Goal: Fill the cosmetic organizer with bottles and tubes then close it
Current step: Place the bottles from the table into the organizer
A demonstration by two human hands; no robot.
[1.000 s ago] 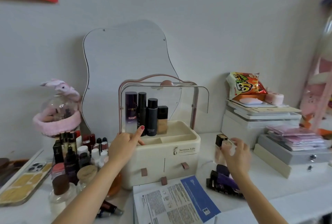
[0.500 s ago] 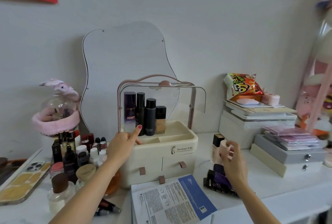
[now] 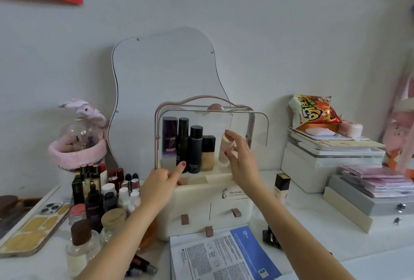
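Right hand (image 3: 240, 158) grip pinches pale pink bottle (image 3: 226, 148) inside cosmetic organizer (image 3: 201, 201), just right of the foundation bottle (image 3: 207, 154). Left hand (image 3: 161, 182) touches the organizer's left front rim, index finger extended, holding nothing.

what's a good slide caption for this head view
Right hand sets pink bottle into organizer; left hand steadies it.
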